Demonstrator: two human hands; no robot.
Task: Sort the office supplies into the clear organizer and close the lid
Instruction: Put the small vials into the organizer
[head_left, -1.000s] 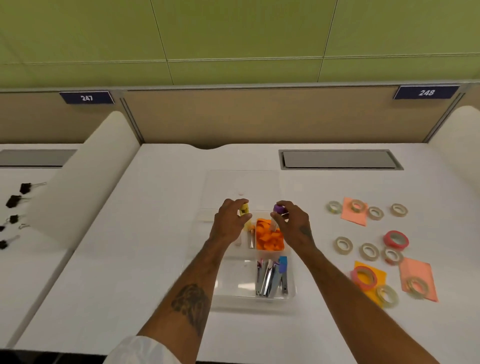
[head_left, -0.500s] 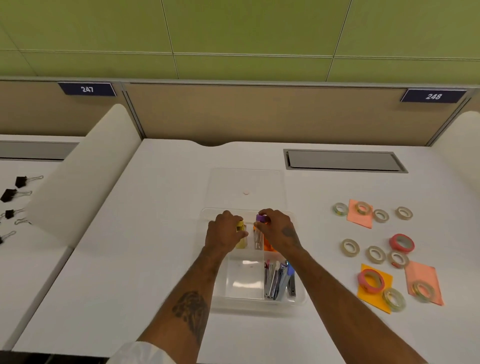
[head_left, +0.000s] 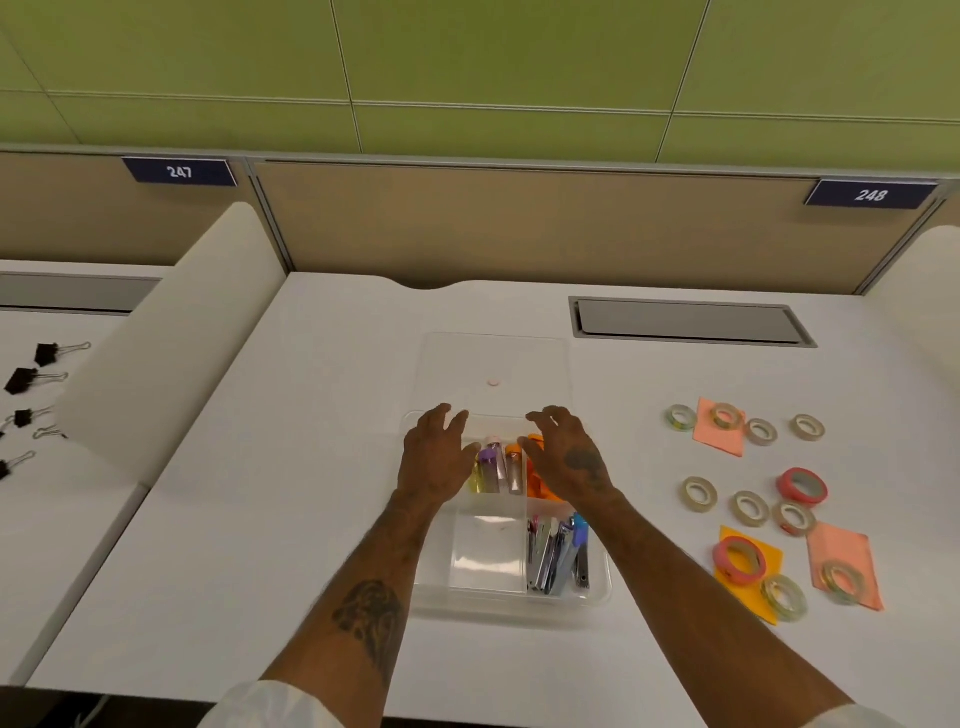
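The clear organizer (head_left: 597, 597) sits on the white desk in front of me, its clear lid (head_left: 493, 364) lying flat just behind it. Small bottles with purple, yellow and orange caps (head_left: 491, 465) lie in the far-left compartment, orange pieces (head_left: 535, 483) in the far-right one, and staplers and clippers (head_left: 556, 556) in the near-right one. The near-left compartment holds nothing. My left hand (head_left: 434, 457) and my right hand (head_left: 563, 457) hover over the far compartments, fingers spread, holding nothing.
Several tape rolls (head_left: 698, 493), clear and pink, lie on the desk to the right among orange and pink sticky notes (head_left: 719, 434). Black binder clips (head_left: 31, 376) lie on the neighbouring desk at far left, past a white divider (head_left: 171, 338). A grey cable hatch (head_left: 691, 322) sits at back right.
Both hands lowered the yellow-capped and purple-capped bottles into the far-left compartment, let go of them and opened.
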